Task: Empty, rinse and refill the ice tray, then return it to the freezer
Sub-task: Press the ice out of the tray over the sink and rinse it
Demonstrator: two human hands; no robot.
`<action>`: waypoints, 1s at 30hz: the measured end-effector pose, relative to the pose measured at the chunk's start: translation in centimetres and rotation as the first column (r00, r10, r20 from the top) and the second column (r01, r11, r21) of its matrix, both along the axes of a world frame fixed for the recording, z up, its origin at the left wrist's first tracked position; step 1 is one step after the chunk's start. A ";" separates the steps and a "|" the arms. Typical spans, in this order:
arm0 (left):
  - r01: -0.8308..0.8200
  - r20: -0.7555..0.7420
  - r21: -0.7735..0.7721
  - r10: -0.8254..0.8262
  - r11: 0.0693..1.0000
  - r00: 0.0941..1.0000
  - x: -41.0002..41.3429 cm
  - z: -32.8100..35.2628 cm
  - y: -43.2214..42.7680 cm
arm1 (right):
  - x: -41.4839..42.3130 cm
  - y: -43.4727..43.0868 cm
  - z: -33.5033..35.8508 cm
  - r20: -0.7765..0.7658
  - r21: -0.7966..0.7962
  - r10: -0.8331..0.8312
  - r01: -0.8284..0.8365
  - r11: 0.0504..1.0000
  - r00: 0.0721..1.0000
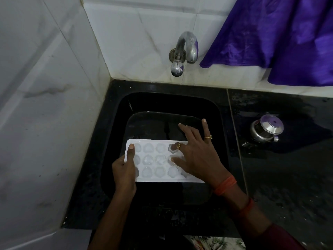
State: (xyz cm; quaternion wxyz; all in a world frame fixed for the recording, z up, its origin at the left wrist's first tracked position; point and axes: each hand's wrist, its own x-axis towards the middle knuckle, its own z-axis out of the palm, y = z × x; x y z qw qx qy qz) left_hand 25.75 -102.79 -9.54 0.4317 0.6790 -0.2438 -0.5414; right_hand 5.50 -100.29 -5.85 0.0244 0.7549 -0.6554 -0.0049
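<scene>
**A:** Lower centre of the frame, the white ice tray (162, 179) is held level over the black sink (222, 123). The tap (187, 47) is up top, with no stream showing.

**B:** Both hands are on it. The left hand (125, 170) grasps the tray's left end, thumb flat on top, the other fingers underneath and out of sight.

**A:** The right hand (196, 159) lies across the right end, fingers splayed, not clenched. Its index and thumb tips press down on two cells. Whether they pinch a cube, I can't tell.

**B:** There are cubes (148, 160) in the cells, so I'd call this the emptying step, barely begun.

**A:** It looks like thin plastic: light, a bit flexible, and slick once wet. Take it by the two short ends and twist gently. Force it and it could crack.

**B:** Or slip down into the basin.
</scene>
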 end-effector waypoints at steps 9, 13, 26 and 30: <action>-0.009 0.006 -0.013 0.009 1.000 1.000 0.0 -0.2 -0.2 | -0.2 0.0 0.2 0.079 -0.136 0.003 0.008 0.991 0.997; -0.016 0.012 -0.014 0.016 1.000 1.000 0.0 -0.1 -0.2 | -0.3 0.4 0.2 0.160 -0.180 0.004 0.026 0.983 0.987; -0.012 0.006 -0.002 0.012 1.000 1.000 -0.1 0.0 -0.2 | 0.7 1.8 -0.2 0.145 -0.157 0.069 -0.046 0.987 0.987; -0.013 0.015 0.004 0.012 1.000 1.000 -0.1 -0.1 -0.2 | 0.9 1.9 -0.5 0.098 -0.107 0.065 -0.054 0.993 0.993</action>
